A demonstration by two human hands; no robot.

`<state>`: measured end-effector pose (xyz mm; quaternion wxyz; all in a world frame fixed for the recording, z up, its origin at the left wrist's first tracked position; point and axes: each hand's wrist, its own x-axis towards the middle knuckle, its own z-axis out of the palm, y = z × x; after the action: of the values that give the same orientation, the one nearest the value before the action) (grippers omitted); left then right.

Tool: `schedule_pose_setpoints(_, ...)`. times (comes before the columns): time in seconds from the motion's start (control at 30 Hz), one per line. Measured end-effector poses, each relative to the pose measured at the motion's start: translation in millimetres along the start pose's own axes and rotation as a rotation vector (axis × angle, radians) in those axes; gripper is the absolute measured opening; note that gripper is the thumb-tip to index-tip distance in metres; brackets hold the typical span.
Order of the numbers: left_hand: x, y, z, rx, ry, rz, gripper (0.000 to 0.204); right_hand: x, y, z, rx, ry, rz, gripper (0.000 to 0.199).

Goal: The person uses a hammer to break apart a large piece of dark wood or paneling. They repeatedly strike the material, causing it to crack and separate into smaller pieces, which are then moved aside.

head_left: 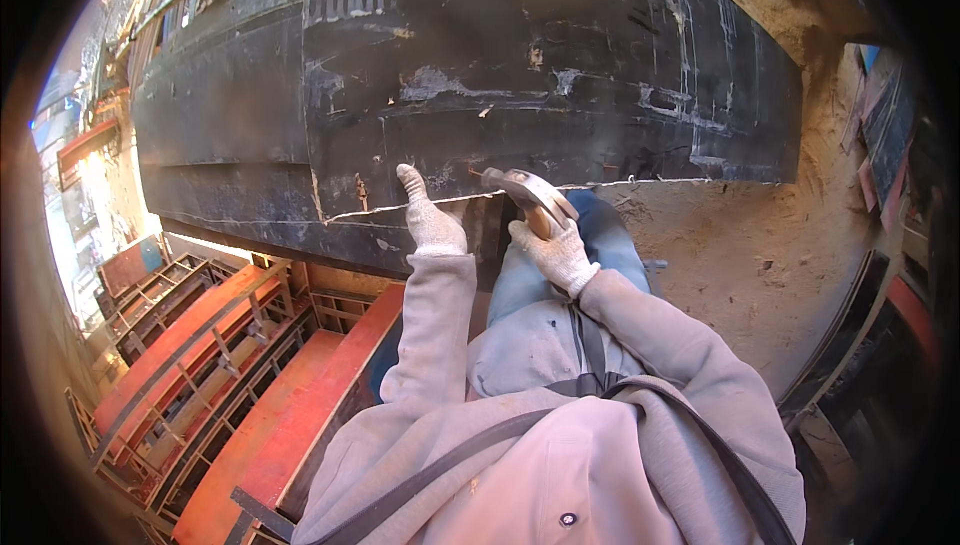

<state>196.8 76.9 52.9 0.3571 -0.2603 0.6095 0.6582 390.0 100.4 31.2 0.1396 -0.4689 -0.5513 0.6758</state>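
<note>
My right hand (556,253), in a pale knit glove, is closed round the handle of a claw hammer (540,193). Its metal head is just over the near edge of a large black panel (440,130), close to a small thin nail (473,172). My left hand (436,225), gloved alike, is at the same edge. Its thumb lies stretched on the panel's top face, while the other fingers are mostly hidden at the edge, seemingly beneath it. The panel is scuffed, with whitish scrapes and a ragged pale line along its near edge.
Red-orange boards with ribbed frames (270,415) are stacked at the lower left. Sandy ground (740,255) shows to the right, with dark panels (885,145) leaning at the far right. My jeans-clad legs (605,235) are bent right by the panel edge.
</note>
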Motion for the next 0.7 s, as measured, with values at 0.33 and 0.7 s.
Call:
schedule_pose_setpoints(0.33, -32.0, 1.3, 3.4, 0.055, -0.074, 0.074, 0.071, -17.4, -44.0, -5.3, 0.188, 0.106, -0.035, 0.035)
schedule_pose_setpoints(0.7, -36.5, -3.2, -0.7, -0.012, -0.172, 0.084, 0.067, -10.2, -71.4, -20.8, -0.196, -0.067, -0.015, 0.031)
